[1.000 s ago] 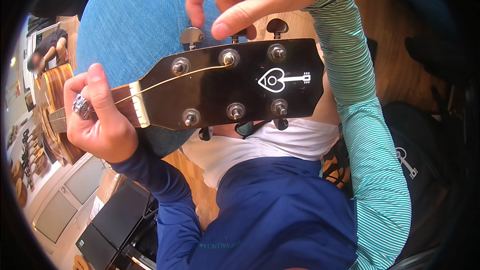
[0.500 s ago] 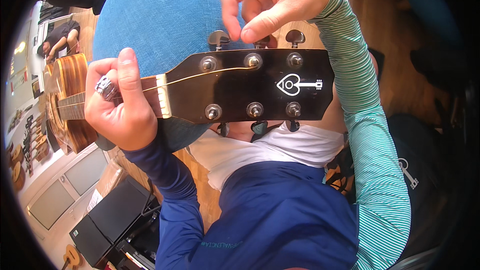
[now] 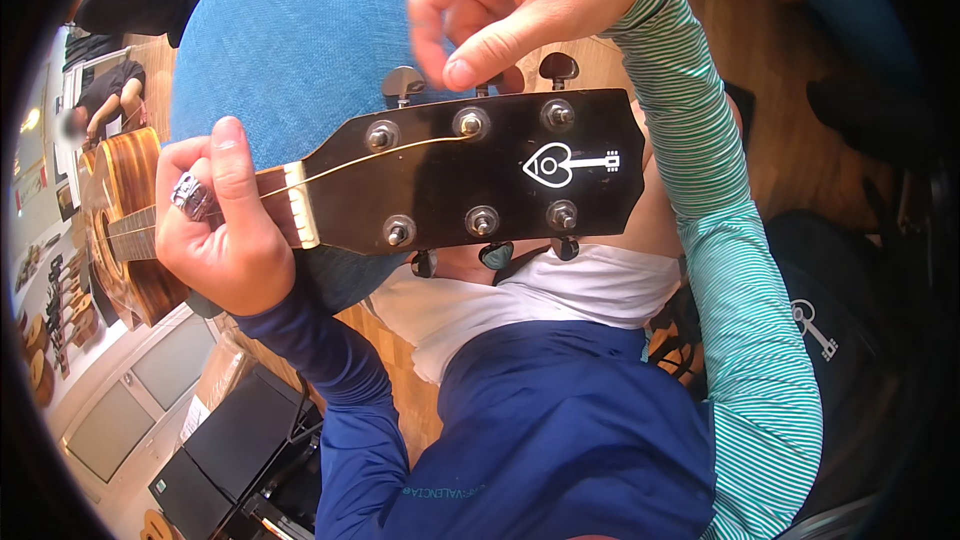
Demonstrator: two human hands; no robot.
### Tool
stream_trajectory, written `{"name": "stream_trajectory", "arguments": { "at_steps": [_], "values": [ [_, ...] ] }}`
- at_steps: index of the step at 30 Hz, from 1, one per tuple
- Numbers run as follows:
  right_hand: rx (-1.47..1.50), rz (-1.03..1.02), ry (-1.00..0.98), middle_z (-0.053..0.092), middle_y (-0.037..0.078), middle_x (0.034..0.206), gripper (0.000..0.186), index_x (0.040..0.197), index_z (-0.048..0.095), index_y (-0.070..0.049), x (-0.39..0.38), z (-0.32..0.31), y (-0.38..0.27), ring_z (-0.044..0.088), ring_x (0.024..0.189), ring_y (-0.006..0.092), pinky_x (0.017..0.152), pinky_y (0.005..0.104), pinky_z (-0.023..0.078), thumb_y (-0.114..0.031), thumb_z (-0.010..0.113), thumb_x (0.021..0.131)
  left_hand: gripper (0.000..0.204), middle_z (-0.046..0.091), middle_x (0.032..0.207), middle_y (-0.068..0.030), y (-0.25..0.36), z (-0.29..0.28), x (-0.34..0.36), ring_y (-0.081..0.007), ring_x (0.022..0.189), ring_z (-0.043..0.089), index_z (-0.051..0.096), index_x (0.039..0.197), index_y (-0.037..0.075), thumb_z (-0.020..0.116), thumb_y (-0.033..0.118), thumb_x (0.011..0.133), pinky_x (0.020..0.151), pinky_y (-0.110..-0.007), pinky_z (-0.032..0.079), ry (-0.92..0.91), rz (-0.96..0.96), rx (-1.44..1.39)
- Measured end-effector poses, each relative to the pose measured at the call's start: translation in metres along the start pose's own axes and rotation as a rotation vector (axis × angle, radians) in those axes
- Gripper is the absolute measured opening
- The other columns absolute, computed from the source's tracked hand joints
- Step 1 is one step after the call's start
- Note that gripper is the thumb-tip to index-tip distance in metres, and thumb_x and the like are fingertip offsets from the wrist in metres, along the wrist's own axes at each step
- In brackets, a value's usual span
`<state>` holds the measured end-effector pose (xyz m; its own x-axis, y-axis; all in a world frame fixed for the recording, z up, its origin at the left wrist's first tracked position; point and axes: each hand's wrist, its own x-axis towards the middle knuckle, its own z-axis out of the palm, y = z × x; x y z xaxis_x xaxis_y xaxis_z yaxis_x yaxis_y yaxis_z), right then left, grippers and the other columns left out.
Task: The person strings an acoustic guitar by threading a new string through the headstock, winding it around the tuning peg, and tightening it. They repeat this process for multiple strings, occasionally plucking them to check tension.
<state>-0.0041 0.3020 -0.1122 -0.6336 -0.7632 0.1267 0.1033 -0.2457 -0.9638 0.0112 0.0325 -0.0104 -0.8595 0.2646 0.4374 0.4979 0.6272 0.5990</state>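
My left hand [image 3: 225, 225], with a chunky silver ring, is closed round the guitar neck [image 3: 277, 202] just before the white nut [image 3: 301, 204]. A single gold string [image 3: 385, 151] runs from under that hand across the black headstock [image 3: 440, 185] to the middle post [image 3: 471, 123] of the far row. My right hand [image 3: 515, 15] is at the middle far-side tuning peg [image 3: 508, 81], its thumb partly covering it. Those fingers are curled and blurred, so their grip on the peg is unclear. The other posts on the headstock bear no string.
A round blue cushioned seat [image 3: 270, 50] is under the neck. The guitar's striped wooden body [image 3: 135, 180] extends to the left. A black box-shaped case [image 3: 240, 435] stands at lower left, and a dark bag [image 3: 840, 310] lies at right. Two other people are at far left.
The headstock and my left hand have shifted slightly left in view. My right hand has moved left with them, its fingers still in motion at the middle peg.
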Motion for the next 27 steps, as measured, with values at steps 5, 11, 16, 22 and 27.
{"name": "stream_trajectory", "arguments": {
  "at_steps": [5, 11, 16, 22, 27],
  "values": [
    [0.186, -0.018, -0.154, 0.069, 0.003, 0.072, 0.026, 0.095, 0.068, 0.0, -0.004, -0.005, -0.026, 0.064, 0.064, 0.0077, 0.058, 0.0211, 0.05, -0.026, 0.071, 0.093, 0.03, 0.055, 0.075, 0.0006, 0.005, 0.004, 0.002, -0.0041, 0.061, 0.044, 0.059, 0.065, -0.003, 0.067, 0.005, 0.093, 0.056, -0.022, 0.031, 0.016, 0.013, -0.017],
    [-0.093, -0.186, -0.123, 0.069, 0.002, 0.079, 0.034, 0.102, 0.068, -0.001, 0.013, -0.016, 0.03, 0.067, 0.075, 0.0077, 0.07, 0.0219, 0.055, -0.032, 0.075, 0.091, 0.03, 0.057, 0.078, -0.0022, 0.005, 0.001, 0.002, -0.0058, 0.065, 0.045, 0.059, 0.064, -0.005, 0.066, 0.003, 0.092, 0.058, -0.024, 0.033, 0.01, 0.036, -0.031],
    [-0.184, -0.047, -0.085, 0.069, 0.003, 0.073, 0.029, 0.107, 0.065, 0.0, -0.001, -0.007, -0.01, 0.064, 0.064, 0.0065, 0.055, 0.0187, 0.048, -0.023, 0.073, 0.091, 0.031, 0.057, 0.077, -0.0022, 0.003, 0.002, -0.002, -0.0058, 0.065, 0.045, 0.058, 0.063, -0.004, 0.066, 0.004, 0.092, 0.058, -0.024, 0.031, 0.016, 0.005, -0.039],
    [0.136, -0.153, -0.126, 0.072, 0.005, 0.08, 0.031, 0.107, 0.067, 0.002, -0.008, -0.007, 0.007, 0.066, 0.069, 0.0066, 0.055, 0.0202, 0.051, -0.022, 0.076, 0.09, 0.034, 0.055, 0.075, -0.0007, 0.004, 0.006, 0.001, -0.0049, 0.062, 0.042, 0.056, 0.061, -0.003, 0.067, 0.005, 0.093, 0.056, -0.023, 0.029, 0.019, 0.013, -0.046],
    [-0.052, -0.158, -0.118, 0.072, 0.007, 0.082, 0.03, 0.097, 0.07, 0.003, 0.003, -0.008, 0.008, 0.067, 0.071, 0.0082, 0.058, 0.0206, 0.053, -0.025, 0.077, 0.089, 0.035, 0.055, 0.074, -0.0001, 0.004, 0.0, 0.002, -0.0043, 0.061, 0.042, 0.055, 0.061, -0.002, 0.067, 0.005, 0.093, 0.055, -0.023, 0.028, 0.007, 0.022, -0.048]
  ]
}}
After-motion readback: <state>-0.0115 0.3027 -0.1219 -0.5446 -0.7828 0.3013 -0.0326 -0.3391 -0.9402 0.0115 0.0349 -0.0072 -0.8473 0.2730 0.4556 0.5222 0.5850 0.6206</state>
